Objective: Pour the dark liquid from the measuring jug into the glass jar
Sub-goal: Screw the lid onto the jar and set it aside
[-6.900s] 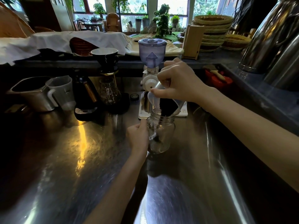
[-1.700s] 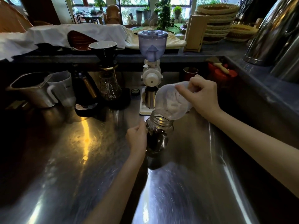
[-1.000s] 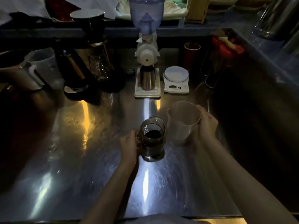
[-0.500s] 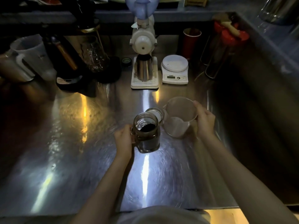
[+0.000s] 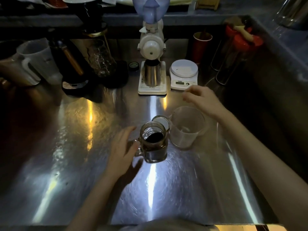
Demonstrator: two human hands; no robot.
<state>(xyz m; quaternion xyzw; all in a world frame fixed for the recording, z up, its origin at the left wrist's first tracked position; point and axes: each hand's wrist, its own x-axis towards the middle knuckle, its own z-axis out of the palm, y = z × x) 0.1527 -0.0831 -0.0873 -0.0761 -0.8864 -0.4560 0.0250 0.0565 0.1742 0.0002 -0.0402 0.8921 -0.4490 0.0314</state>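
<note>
The glass jar (image 5: 154, 144) stands upright on the steel counter (image 5: 83, 155), with dark liquid inside and a handle on its left side. My left hand (image 5: 122, 147) hovers just left of that handle with fingers spread, holding nothing. The clear plastic measuring jug (image 5: 186, 127) stands upright to the jar's right and looks empty. My right hand (image 5: 202, 99) is above and behind the jug, fingers loose, off the jug. A round lid (image 5: 161, 121) lies behind the jar.
At the back stand a white coffee grinder (image 5: 152, 47) with a steel cup (image 5: 151, 73), a white kitchen scale (image 5: 184, 74), a red cup (image 5: 201, 45), a glass carafe (image 5: 101, 59), a dark kettle (image 5: 71, 64) and a plastic jug (image 5: 37, 60). A raised ledge (image 5: 283, 52) runs along the right.
Pouring ended and the emptied jug was set down right of the jar. Since half a second ago both hands have let go: the left off the jar's handle, the right off the jug.
</note>
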